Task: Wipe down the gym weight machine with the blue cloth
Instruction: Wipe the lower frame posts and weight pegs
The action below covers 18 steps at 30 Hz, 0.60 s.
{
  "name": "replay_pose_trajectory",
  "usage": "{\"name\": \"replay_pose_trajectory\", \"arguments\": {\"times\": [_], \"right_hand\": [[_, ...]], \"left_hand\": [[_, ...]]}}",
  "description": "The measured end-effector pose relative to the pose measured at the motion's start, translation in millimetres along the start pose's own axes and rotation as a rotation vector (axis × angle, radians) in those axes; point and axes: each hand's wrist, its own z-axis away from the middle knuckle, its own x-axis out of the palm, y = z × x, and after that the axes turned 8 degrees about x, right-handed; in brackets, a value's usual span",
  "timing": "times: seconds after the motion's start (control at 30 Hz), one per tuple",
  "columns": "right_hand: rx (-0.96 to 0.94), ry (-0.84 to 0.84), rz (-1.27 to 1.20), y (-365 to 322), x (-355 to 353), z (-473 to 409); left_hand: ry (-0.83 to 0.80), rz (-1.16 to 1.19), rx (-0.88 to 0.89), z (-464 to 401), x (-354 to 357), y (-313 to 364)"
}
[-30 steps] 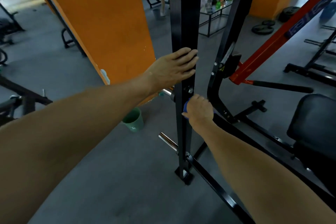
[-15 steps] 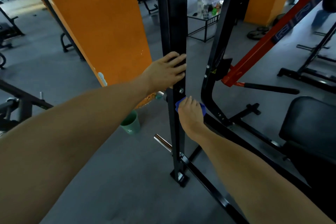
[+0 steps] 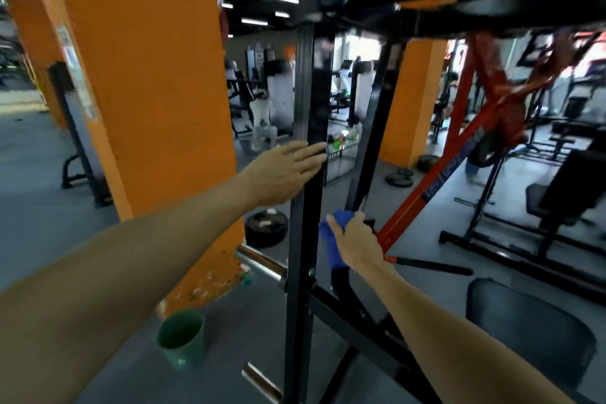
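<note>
The weight machine's black upright post runs down the middle of the head view, with a red lever arm to its right. My left hand rests flat on the post's front face, fingers straight. My right hand grips the blue cloth just right of the post, beside a second slanted black bar. Part of the cloth hangs below my palm. The frame is blurred by motion.
An orange pillar stands left of the post. A green bucket sits on the grey floor beside it. Chrome pegs stick out of the post. A black seat pad is at the lower right, with weight plates and other machines behind.
The view has tilted up, showing the machine's top frame. My right hand with the cloth has risen along the post's right side. My left hand stays flat on the post.
</note>
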Motion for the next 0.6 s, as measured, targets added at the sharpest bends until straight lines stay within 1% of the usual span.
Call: {"name": "replay_pose_trajectory", "arguments": {"times": [0.07,0.13,0.27,0.33,0.4,0.47,0.53,0.6], "right_hand": [[0.097,0.074,-0.28,-23.7,-31.7,-2.6],[0.167,0.119,-0.446,-47.0,-64.3,-0.5],[0.246,0.129,-0.881,-92.8,-126.4,4.5],[0.27,0.102,-1.183,-116.0,-154.7,3.7],[0.195,0.114,-1.402,-136.3,-181.8,1.7],[0.072,0.193,-1.475,-156.3,-214.8,5.7],[-0.103,0.334,-1.432,-175.9,-248.8,11.4],[-0.309,0.546,-1.288,-191.3,-280.8,14.7]], "left_hand": [[0.11,0.01,-0.101,-3.6,-13.9,-28.7],[0.181,0.013,-0.157,-9.7,-28.8,-53.4],[0.27,0.036,-0.221,-25.3,-57.4,-92.8],[0.337,0.05,-0.292,-31.4,-68.8,-110.2],[0.37,0.104,-0.403,-37.4,-79.1,-126.8],[0.396,0.183,-0.495,-44.0,-90.2,-144.6],[0.45,0.306,-0.563,-48.3,-99.4,-162.1],[0.486,0.412,-0.602,-53.6,-104.3,-180.7]]}}
